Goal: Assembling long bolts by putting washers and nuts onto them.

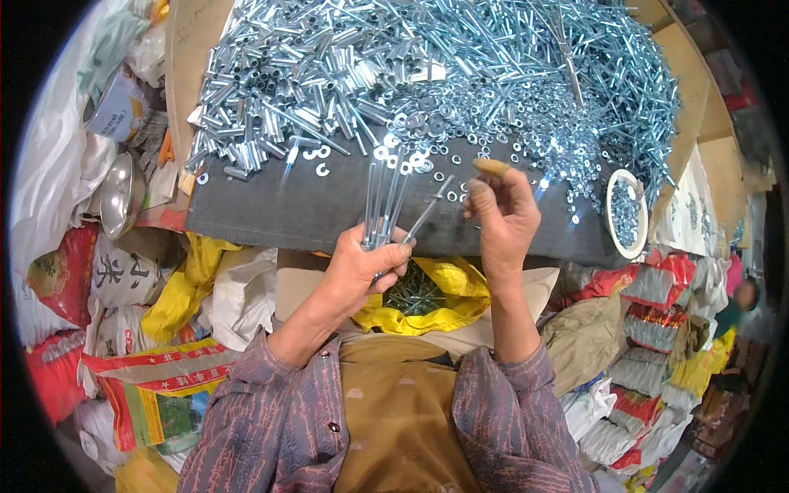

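My left hand [368, 261] is closed around several long, thin metal bolts [380, 205]. Most of them point up in a bundle, while one bolt [429, 209] leans out to the right by the thumb. To its right, my right hand [505, 218] is raised over the front of the dark work surface, its fingers curled and a tan finger cot [491, 167] on one finger. Whether a small part sits between those fingertips I cannot make out. Small washers [460, 191] lie just beside them. Below my hands, an open yellow bag [460, 306] holds more bolts.
Metal sleeves [279, 66], washers [427, 122], small nuts [567, 148] and thin bolts [633, 74] lie heaped across the dark mat [263, 205]. A white oval container [612, 215] of small parts stands at the right edge. A metal bowl [122, 195] and stuffed sacks [641, 361] crowd the sides.
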A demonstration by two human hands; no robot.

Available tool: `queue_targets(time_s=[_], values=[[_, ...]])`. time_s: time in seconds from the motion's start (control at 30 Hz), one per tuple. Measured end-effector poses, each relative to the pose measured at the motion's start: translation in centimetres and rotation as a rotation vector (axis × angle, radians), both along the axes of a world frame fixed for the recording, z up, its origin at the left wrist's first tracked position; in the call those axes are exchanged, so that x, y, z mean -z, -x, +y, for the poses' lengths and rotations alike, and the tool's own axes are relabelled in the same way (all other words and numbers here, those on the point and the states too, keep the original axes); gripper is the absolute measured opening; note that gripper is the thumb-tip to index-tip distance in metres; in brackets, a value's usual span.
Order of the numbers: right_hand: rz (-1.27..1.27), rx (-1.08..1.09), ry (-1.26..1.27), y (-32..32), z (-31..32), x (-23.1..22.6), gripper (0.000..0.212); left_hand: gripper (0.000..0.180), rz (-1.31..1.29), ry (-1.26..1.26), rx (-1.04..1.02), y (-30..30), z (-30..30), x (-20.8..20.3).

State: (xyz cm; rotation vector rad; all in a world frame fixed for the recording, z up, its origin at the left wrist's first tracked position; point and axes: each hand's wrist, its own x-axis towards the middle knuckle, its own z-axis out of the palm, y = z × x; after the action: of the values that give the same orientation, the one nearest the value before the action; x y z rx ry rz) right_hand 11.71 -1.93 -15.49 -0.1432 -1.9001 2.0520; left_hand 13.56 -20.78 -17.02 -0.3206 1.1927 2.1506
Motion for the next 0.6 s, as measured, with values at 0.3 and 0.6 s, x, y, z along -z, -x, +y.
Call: queue_targets(time_s=[0.3, 0.6], values=[[-0.051, 0.055, -0.196, -0.4, 0.2, 0.2, 0.015, 0.019, 0.021, 0.066, 0.117, -0.1, 0.5, 0.0], [-0.247, -0.317, 0.284, -1.3, 0.7, -0.3, 0.025, 0.018, 0.046, 0.062, 0.154, -0.3, 0.2, -0.4]])
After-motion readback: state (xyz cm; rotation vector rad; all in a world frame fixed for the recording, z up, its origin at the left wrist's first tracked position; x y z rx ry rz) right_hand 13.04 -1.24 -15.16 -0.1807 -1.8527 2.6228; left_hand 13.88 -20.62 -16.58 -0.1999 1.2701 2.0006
